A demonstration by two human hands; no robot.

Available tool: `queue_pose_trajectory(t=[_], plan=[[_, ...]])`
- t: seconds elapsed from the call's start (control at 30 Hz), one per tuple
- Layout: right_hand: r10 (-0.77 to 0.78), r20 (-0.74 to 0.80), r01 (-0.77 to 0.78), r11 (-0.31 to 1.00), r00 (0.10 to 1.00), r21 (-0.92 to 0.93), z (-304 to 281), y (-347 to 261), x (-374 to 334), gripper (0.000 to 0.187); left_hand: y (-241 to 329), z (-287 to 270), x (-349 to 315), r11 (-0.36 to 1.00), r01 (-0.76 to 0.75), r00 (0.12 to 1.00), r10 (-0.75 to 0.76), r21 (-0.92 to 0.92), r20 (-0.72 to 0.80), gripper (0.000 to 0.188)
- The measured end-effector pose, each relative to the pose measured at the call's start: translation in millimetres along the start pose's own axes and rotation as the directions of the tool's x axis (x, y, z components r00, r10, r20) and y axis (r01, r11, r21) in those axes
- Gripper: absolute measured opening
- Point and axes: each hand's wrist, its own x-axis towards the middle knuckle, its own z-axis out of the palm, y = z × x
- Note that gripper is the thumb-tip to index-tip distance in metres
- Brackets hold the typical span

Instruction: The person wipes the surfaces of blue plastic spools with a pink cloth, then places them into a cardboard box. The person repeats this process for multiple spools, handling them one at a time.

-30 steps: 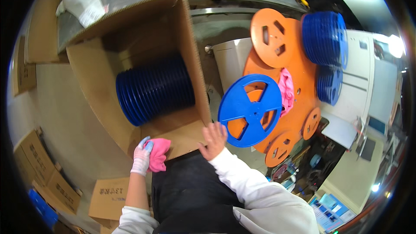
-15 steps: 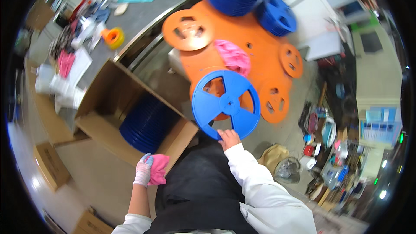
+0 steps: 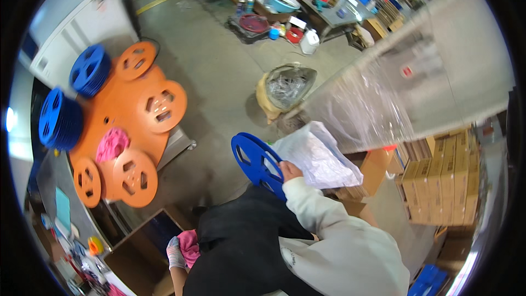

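Note:
My right hand [image 3: 290,171] grips the rim of a blue spoked plastic reel [image 3: 255,169], now tilted so that its edge shows. Behind that hand is a white plastic bag [image 3: 318,156], its top bulging. My left hand [image 3: 175,254], in a pale glove, is closed on a crumpled pink cloth [image 3: 189,245] beside my dark apron. Next to it stands an open cardboard box [image 3: 137,252] with dark blue reels [image 3: 160,228] partly in shadow inside.
On the left, an orange lobed table [image 3: 120,111] bears stacked blue reels [image 3: 87,71], orange discs [image 3: 135,178] and another pink cloth [image 3: 113,143]. A lined sack [image 3: 285,87] stands on the floor ahead. A film-wrapped panel [image 3: 378,104] and stacked cartons [image 3: 438,183] occupy the right.
My view has swung to the right. The blue reel has left its place over the orange table and turned from face-on to slanted. Both hands keep their holds.

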Motion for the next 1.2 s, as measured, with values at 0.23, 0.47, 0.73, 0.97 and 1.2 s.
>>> queue_pose_trajectory(t=[0.23,0.47,0.73,0.97,1.2], plan=[[-0.133,-0.297,0.18,0.974,0.946,0.136,-247,32,-11,0.024,39,167,-7,0.904,-0.189,0.982,0.174,0.384,0.074,0.025],[-0.12,-0.216,0.104,0.991,0.969,-0.081,-333,72,42,0.023,59,326,-48,0.839,-0.193,0.981,0.147,0.509,0.129,0.044],[-0.025,0.135,0.093,0.846,0.991,-0.525,-279,193,145,0.043,64,280,-59,0.99,-0.111,0.991,0.104,0.087,0.081,0.021],[0.1,0.08,-0.031,0.793,0.992,-0.609,-205,295,187,0.051,88,269,-67,0.989,-0.091,0.988,0.104,-0.117,0.111,0.025],[-0.147,-0.128,0.076,0.893,0.981,-0.444,-116,254,187,0.046,156,259,-17,0.996,0.045,0.998,-0.042,-0.083,0.037,0.035]])
